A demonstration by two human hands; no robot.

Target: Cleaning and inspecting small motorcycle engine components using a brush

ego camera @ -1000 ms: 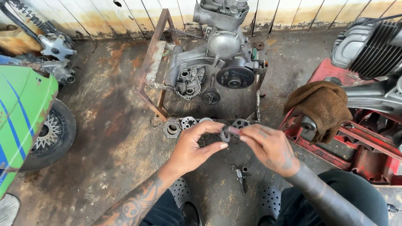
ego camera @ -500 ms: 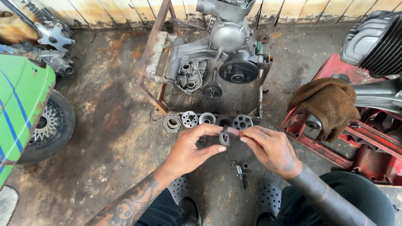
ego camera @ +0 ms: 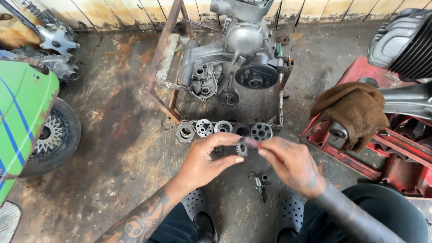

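Holding a small gear [ego camera: 241, 148] between both hands above the stained floor [ego camera: 112, 135].
Left hand [ego camera: 204, 162] pinches its toothed rim; right hand [ego camera: 292, 164] fingertips closed on its face; steel, rigid, probably oily and slippery; best gripped across the teeth.

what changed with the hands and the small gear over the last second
Little changed. The left hand and right hand shifted slightly lower in view, partly because the camera tilted. The left hand kept hold of the small gear throughout; the right fingertips stayed at it, blurred now. The row of gears on the floor, the engine case in its frame and the brown rag stayed put.
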